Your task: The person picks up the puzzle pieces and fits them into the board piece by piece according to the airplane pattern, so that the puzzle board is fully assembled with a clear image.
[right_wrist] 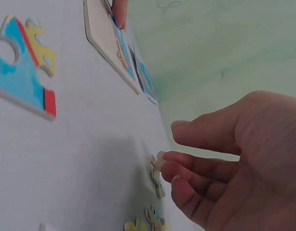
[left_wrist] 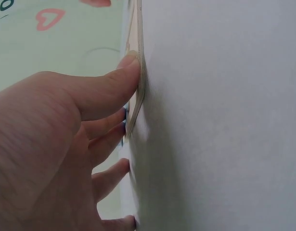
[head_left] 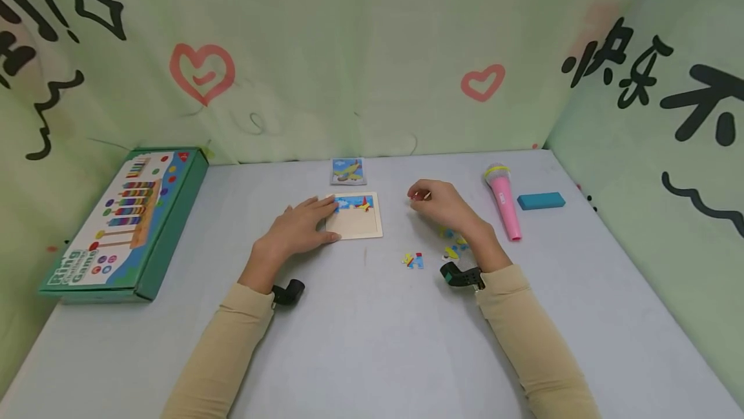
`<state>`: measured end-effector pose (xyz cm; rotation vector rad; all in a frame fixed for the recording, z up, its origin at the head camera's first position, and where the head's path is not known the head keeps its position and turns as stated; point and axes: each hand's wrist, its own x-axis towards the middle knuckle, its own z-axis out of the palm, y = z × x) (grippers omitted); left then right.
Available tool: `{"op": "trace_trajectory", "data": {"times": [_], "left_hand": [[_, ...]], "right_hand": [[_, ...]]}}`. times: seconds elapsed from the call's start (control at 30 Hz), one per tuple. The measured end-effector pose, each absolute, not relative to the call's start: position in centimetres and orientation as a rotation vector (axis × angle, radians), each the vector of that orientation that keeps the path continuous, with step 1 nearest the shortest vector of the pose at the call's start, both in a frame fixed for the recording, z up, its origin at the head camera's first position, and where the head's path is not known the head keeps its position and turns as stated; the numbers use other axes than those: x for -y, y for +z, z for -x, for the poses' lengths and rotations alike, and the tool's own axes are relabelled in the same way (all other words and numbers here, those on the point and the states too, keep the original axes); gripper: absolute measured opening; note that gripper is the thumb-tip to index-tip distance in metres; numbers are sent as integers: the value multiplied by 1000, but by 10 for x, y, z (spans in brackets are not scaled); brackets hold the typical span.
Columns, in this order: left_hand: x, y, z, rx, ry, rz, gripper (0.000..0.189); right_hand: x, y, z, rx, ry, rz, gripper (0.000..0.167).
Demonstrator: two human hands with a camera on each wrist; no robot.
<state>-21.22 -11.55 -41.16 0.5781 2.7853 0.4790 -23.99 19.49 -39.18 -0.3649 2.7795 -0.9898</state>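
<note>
One puzzle board (head_left: 359, 228), long axis running left-right.

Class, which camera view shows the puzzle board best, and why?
The head view: it shows the puzzle board from above, its left side partly covered by the left hand. The left wrist view shows it nearly edge-on; the right wrist view, slanted and cropped.

Whether the right hand (head_left: 443, 204) pinches anything is too small to tell. The left hand (head_left: 298, 226) covers part of the board (head_left: 358, 228) (seen nearly edge-on from the left wrist, its face mostly hidden there). Edges crop both sleeves (head_left: 223, 351) and the black wall writing (head_left: 717, 83).
</note>
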Motion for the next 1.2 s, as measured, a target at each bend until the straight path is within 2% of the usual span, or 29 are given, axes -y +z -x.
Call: {"op": "trace_trajectory", "data": {"times": [0.4,0.73,1.2], "left_hand": [[117,-406,215,-2796,494,-562,73],[120,-407,213,-2782,507,-545,73],[115,-412,212,-2785,482,-563,73]], "right_hand": [[-231,-376,218,-2763,-859,478,22],[-264,-371,206,-2740,-769,407,19],[-256,-373,193,-2653,-637,451,20]]}}
